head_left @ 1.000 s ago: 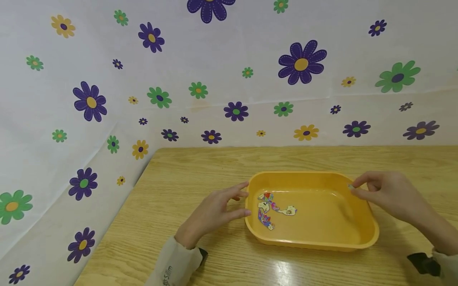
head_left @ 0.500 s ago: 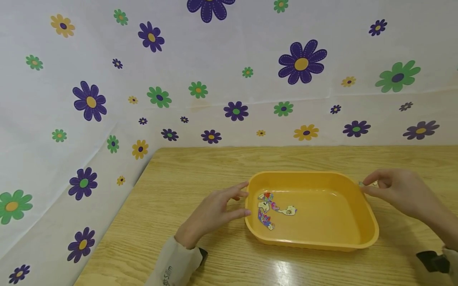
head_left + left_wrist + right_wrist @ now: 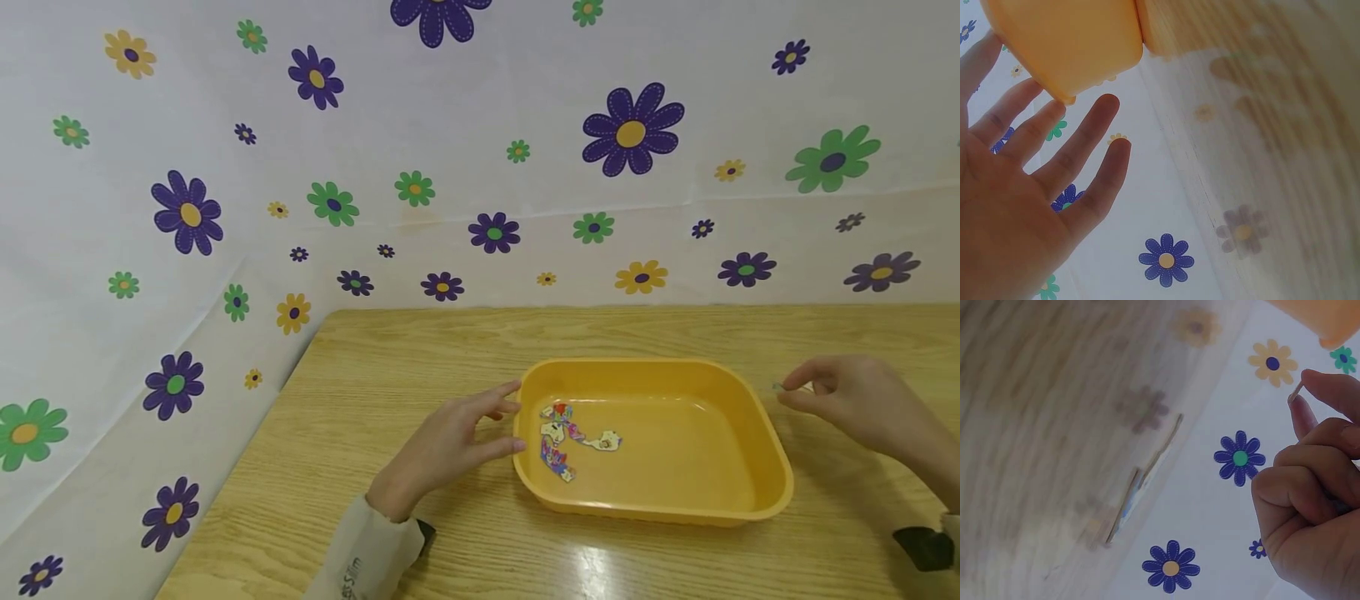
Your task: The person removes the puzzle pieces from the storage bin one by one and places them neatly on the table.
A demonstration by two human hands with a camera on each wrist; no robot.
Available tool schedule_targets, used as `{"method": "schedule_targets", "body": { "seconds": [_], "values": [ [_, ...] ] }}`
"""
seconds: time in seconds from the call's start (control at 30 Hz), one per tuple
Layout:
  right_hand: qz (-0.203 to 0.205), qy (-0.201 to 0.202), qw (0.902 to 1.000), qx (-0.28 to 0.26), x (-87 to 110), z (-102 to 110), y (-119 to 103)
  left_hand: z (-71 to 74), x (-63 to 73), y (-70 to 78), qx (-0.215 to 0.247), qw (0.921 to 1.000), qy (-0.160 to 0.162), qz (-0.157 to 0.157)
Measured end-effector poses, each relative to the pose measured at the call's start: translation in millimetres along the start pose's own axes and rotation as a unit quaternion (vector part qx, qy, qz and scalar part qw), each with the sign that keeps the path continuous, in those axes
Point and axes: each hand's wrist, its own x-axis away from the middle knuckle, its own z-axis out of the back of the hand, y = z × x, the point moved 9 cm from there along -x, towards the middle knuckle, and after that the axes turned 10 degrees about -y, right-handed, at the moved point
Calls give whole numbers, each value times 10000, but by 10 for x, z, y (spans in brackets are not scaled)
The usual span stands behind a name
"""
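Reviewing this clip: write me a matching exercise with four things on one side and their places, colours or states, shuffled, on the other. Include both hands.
Column one
1. Left hand
2. Right hand
3. Tray
4. Patterned pieces

Column two
A. Pinches a small thin piece beyond the tray's right end
B. Lie inside, toward the left end
C. Touches the tray's left end from outside
D. Yellow, standing on the wooden table

Right pairs: 1-C, 2-A, 3-D, 4-B.
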Motion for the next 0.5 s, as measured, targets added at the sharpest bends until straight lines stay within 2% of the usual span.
{"method": "schedule_targets", "body": {
  "seconds": [0.2, 0.33, 0.5],
  "values": [
    [-62, -164, 9998, 17, -26, -32, 114, -6, -6, 1, 8, 10000, -5, -20],
    [-68, -199, 9997, 154, -51, -36, 159, -6, -5, -2, 23, 10000, 0, -22],
    [-148, -429, 9983, 371, -81, -67, 230, -5, -1, -5, -21, 10000, 6, -17]
  ]
}}
